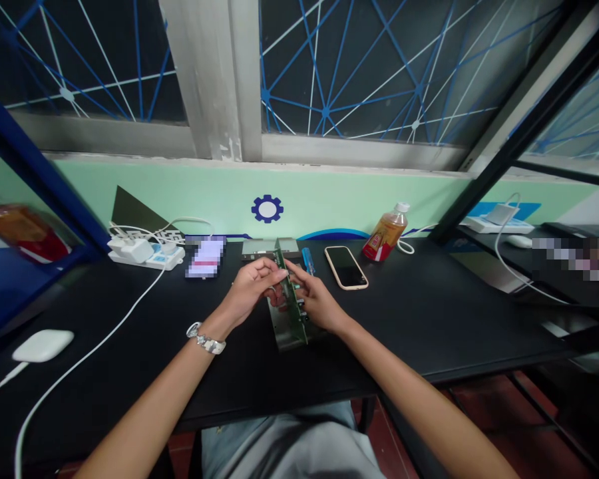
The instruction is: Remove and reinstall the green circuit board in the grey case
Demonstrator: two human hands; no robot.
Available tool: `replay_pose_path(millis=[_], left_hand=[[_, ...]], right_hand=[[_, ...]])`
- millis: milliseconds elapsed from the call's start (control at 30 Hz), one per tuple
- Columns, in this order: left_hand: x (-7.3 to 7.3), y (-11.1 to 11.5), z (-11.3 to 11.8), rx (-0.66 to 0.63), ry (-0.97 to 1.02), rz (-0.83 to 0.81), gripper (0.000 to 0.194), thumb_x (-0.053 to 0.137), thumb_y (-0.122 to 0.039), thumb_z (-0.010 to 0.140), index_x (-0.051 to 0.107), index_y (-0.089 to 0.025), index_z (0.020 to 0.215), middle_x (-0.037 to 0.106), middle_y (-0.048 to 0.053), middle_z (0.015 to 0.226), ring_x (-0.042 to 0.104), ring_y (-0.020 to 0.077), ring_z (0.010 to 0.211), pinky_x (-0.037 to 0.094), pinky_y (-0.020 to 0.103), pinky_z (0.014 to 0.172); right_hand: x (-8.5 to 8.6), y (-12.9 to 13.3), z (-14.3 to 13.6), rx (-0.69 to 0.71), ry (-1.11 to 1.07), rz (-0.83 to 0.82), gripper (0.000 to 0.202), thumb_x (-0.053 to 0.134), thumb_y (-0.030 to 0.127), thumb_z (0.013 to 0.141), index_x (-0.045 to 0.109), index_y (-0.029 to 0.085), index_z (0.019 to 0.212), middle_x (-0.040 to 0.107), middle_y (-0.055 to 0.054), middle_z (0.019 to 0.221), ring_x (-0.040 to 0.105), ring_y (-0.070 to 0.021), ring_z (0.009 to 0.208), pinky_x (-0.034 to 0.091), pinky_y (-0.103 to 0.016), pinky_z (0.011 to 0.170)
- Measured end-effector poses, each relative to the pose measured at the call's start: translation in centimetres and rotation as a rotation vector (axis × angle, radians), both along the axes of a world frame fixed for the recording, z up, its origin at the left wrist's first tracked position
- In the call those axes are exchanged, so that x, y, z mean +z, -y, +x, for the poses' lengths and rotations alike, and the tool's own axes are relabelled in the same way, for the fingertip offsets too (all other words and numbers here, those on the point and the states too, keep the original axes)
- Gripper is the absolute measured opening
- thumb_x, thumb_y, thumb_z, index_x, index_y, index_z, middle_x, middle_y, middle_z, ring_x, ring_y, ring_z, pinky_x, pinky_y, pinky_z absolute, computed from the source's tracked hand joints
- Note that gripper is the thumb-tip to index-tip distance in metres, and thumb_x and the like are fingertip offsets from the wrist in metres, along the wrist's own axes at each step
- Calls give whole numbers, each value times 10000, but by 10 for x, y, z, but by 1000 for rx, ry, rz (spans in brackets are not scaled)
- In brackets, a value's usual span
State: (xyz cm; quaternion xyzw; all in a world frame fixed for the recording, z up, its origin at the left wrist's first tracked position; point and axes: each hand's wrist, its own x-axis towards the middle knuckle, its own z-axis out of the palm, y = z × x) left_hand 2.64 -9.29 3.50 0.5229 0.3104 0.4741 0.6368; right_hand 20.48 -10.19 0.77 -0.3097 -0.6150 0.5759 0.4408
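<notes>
A green circuit board [295, 318] stands tilted on its edge between my two hands, over a flat grey metal plate [282, 336] on the black table. My left hand [259, 283] pinches the board's upper part from the left, its thumb near the top edge. From the right, my right hand [315, 299] grips the board, fingers against the side that carries small components. A blue-handled tool [308, 261], perhaps a screwdriver, lies just beyond my right hand. Behind the board is a grey panel [259, 247] by the wall, partly hidden.
A phone in a pale case [346, 267] and a drink bottle [385, 231] stand to the right. Leftward are a lit phone [205, 257], a power strip with plugs [147, 253], a white charging case [43, 345] and a long white cable [97, 349]. The table's front edge is near my lap.
</notes>
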Motion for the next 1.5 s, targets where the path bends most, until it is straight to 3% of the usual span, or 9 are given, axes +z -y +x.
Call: replay_pose_path(millis=[200, 267, 367, 533, 667, 867, 1100, 1267, 1500], left_hand=[[6, -7, -24, 21, -56, -22, 341, 773, -340, 818, 577, -181, 1049, 610, -9, 788, 632, 122, 697, 565, 205, 542], [4, -10, -30, 33, -128, -45, 372, 786, -337, 801, 573, -187, 1066, 612, -12, 800, 636, 124, 701, 589, 232, 569], [-1, -13, -35, 35, -224, -98, 362, 795, -337, 784, 561, -186, 1015, 615, -17, 799, 642, 122, 678, 606, 261, 592], [-10, -15, -34, 15, -284, -144, 348, 793, -323, 783, 553, -178, 988, 608, -17, 809, 643, 112, 668, 610, 263, 606], [-16, -14, -31, 9, -327, -196, 339, 780, -295, 793, 525, -168, 977, 593, -20, 781, 650, 121, 669, 623, 294, 624], [-24, -11, -28, 33, -347, -177, 643, 759, -232, 806, 378, -239, 1324, 606, -35, 806, 681, 147, 689, 638, 360, 650], [-27, -13, -28, 1, -394, -144, 598, 763, -240, 783, 422, -219, 1273, 607, -42, 781, 694, 152, 667, 633, 346, 638], [-35, -17, -29, 13, -484, -43, 630, 746, -274, 783, 430, -176, 1318, 619, -24, 774, 688, 169, 634, 624, 339, 573], [-50, -24, -34, 57, -750, 246, 562, 679, -341, 841, 517, -155, 1346, 697, 16, 788, 654, 143, 546, 554, 265, 541]], right_hand=[[7, 0, 14, -415, 504, 370, 618, 580, 230, 890, 479, 191, 1498, 598, 14, 765, 463, -93, 575, 452, -234, 637], [9, -1, 16, -490, 629, 454, 602, 585, 231, 882, 509, 161, 1475, 607, 8, 733, 489, -115, 585, 451, -246, 643], [9, 0, 15, -544, 766, 515, 565, 569, 246, 889, 539, 114, 1438, 694, -61, 861, 584, -157, 658, 491, -276, 699], [11, 4, 13, -546, 995, 562, 504, 536, 282, 921, 572, 129, 1400, 710, -141, 1124, 679, -226, 853, 521, -323, 824], [13, 6, 15, -536, 1100, 566, 486, 505, 305, 947, 571, 154, 1404, 706, -127, 1120, 697, -241, 915, 518, -324, 856], [14, 8, 15, -525, 1183, 541, 470, 489, 344, 959, 569, 213, 1403, 694, -108, 1140, 703, -239, 966, 508, -313, 865], [17, 13, 11, -550, 1265, 522, 458, 478, 353, 951, 571, 245, 1387, 683, -90, 1130, 705, -242, 936, 502, -315, 796], [18, 15, 9, -546, 1305, 501, 415, 477, 353, 953, 599, 258, 1339, 674, -79, 1097, 696, -227, 893, 483, -309, 755], [14, 14, 8, -551, 1312, 521, 363, 498, 348, 941, 623, 249, 1267, 666, -60, 1097, 684, -223, 901, 460, -301, 720]])
